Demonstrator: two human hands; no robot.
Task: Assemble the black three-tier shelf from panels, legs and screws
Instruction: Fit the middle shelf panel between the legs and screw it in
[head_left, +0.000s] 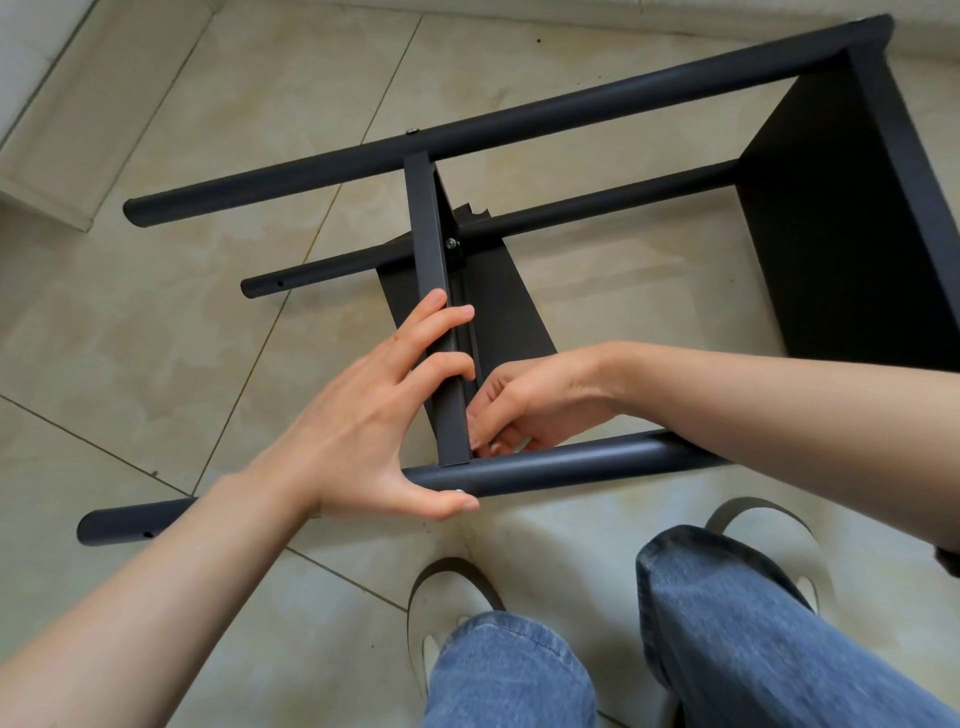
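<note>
Head view shows us crouched over the half-built shelf (810, 218), which lies on its side on the tiled floor (156, 338). Our left hand (374, 431) grips the middle panel (434, 291), fingers curled over its edge and thumb pressed on a screw head (459, 490) in the near leg (545, 467). Our right hand (524, 405) pinches something small, hidden from us, where panel and leg meet.

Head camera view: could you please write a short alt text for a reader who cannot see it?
A person's left hand grips the middle panel's edge of a half-built black shelf lying on its side on a tiled floor, thumb on the near leg by a screw. The right hand reaches into the joint there. An end panel is already attached.
</note>
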